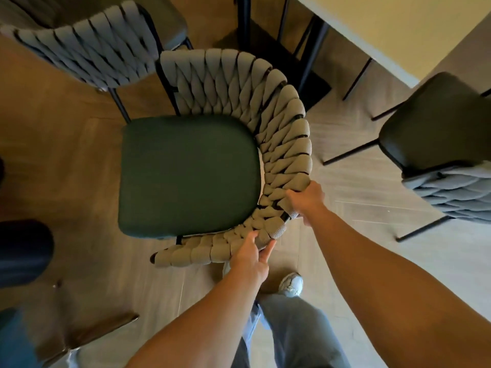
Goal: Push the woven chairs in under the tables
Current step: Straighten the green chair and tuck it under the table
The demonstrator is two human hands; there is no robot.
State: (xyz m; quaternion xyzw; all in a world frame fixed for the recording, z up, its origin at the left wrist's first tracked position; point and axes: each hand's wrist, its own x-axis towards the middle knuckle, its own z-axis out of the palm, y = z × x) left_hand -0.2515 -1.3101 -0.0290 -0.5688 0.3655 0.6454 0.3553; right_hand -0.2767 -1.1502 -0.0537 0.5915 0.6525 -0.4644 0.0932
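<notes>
Head view: the woven chair [279, 123] is seen out from under the desk [385, 27], near it, with its backrest turned toward the desk. The backrest's rim is clasped twice: the left grip [248, 257] is curled round the weave farther from the desk, the right grip [305, 199] nearer it.

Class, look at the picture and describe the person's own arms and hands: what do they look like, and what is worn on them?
The left forearm and right forearm are bare, and no sleeve shows along either. The left grip and right grip are bare hands, with no glove, ring, watch or bracelet visible.
</notes>
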